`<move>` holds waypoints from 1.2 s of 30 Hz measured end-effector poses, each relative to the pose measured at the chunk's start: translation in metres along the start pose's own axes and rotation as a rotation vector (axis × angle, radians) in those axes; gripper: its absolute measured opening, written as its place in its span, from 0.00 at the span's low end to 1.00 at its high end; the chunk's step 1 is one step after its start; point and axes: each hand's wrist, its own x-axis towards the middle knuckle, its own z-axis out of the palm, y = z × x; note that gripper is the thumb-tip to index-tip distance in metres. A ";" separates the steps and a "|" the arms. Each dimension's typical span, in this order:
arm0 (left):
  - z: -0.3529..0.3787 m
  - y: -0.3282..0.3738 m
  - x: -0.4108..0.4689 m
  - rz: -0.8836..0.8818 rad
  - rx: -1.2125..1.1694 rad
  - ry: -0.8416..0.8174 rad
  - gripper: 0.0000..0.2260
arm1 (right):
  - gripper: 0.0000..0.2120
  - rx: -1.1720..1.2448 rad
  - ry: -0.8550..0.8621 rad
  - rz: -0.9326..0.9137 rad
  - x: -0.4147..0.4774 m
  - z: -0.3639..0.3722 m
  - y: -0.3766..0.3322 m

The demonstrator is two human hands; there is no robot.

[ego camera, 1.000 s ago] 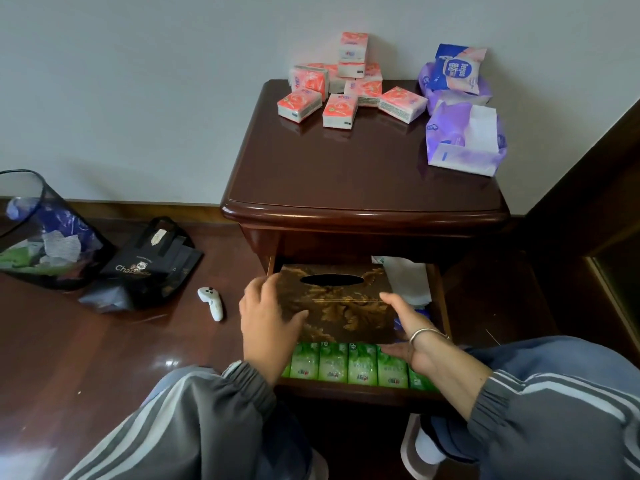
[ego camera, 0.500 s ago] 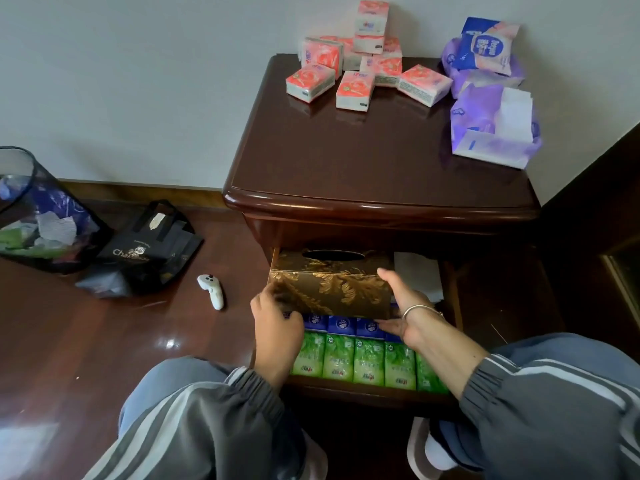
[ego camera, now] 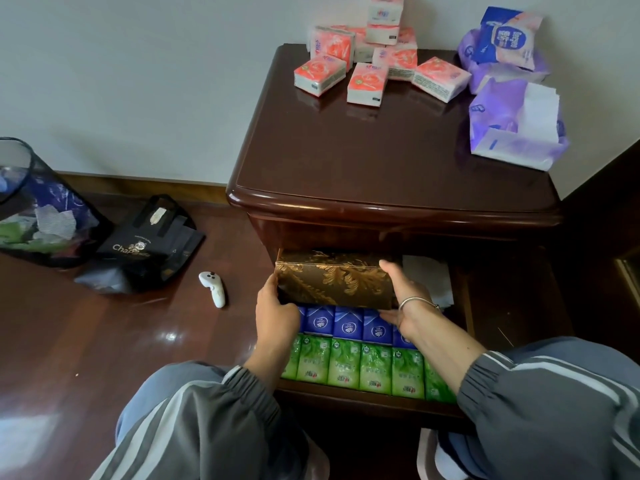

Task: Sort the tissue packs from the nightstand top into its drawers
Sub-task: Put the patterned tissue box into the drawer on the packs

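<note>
My left hand (ego camera: 275,315) and my right hand (ego camera: 407,301) grip the two ends of a brown and gold tissue box (ego camera: 334,278), tilted up at the back of the open drawer (ego camera: 367,401). In front of it the drawer holds a row of blue tissue packs (ego camera: 346,323) and a row of green tissue packs (ego camera: 374,368). Several pink tissue packs (ego camera: 367,83) lie at the back of the dark wooden nightstand top (ego camera: 381,150). Purple tissue packs (ego camera: 512,129) and a blue and pink pack (ego camera: 505,38) sit at its right.
A black mesh bin (ego camera: 38,206), a black bag (ego camera: 149,247) and a white controller (ego camera: 213,284) lie on the wooden floor to the left. White paper (ego camera: 429,278) lies in the drawer's right back corner. Dark furniture (ego camera: 609,237) stands at the right.
The tissue box has tipped up from lying flat over the packs and gone back deeper into the drawer, with both hands on it. The blue row has come into sight.
</note>
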 end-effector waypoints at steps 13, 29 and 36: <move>0.003 0.000 0.029 0.099 0.297 -0.055 0.34 | 0.15 -0.097 0.054 -0.035 0.023 -0.004 -0.004; 0.000 0.001 0.032 0.080 0.450 0.013 0.35 | 0.07 -0.263 -0.171 -0.157 0.033 -0.003 -0.012; 0.001 -0.004 0.035 0.043 0.453 -0.029 0.35 | 0.07 -0.488 -0.156 -0.196 0.028 -0.014 -0.012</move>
